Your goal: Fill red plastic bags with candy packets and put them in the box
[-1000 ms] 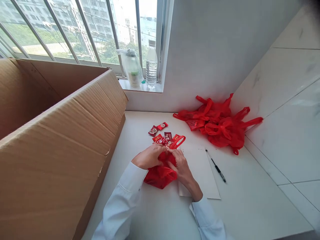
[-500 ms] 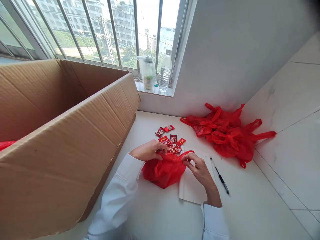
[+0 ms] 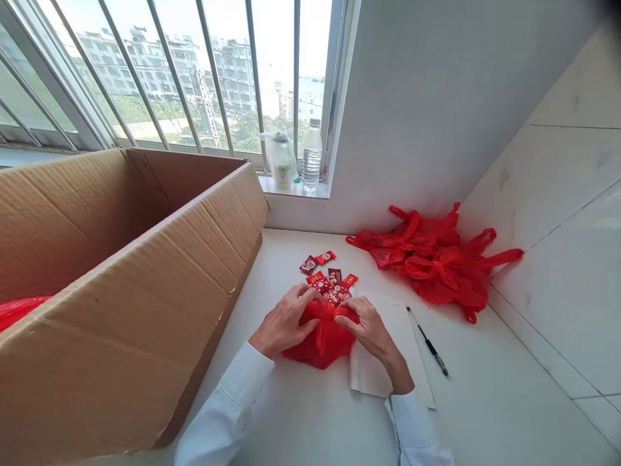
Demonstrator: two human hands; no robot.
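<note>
A red plastic bag (image 3: 324, 346) rests on the white tabletop between my hands. My left hand (image 3: 288, 321) has its fingers curled over the bag's left upper side. On the right upper side, my right hand (image 3: 367, 325) grips the gathered plastic, thumb toward the middle. Just behind the bag lies a small pile of red printed packets (image 3: 336, 291), with a dark red packet (image 3: 308, 264) and a red packet (image 3: 325, 257) a little farther back. The bag's contents are hidden. Under my right forearm lies white paper (image 3: 383, 369).
A large open cardboard box (image 3: 194, 272) stands at the left, with red plastic (image 3: 22, 312) inside. Several red bags (image 3: 436, 265) are heaped at the back right. A black pen (image 3: 427, 342) lies right of the paper. A water bottle (image 3: 312, 158) and a bagged cup (image 3: 281, 162) stand on the sill.
Both hands have come closer together over the bag, and my fingers now cover more of its top. The raised handle on the right is folded down. The camera view has shifted slightly.
</note>
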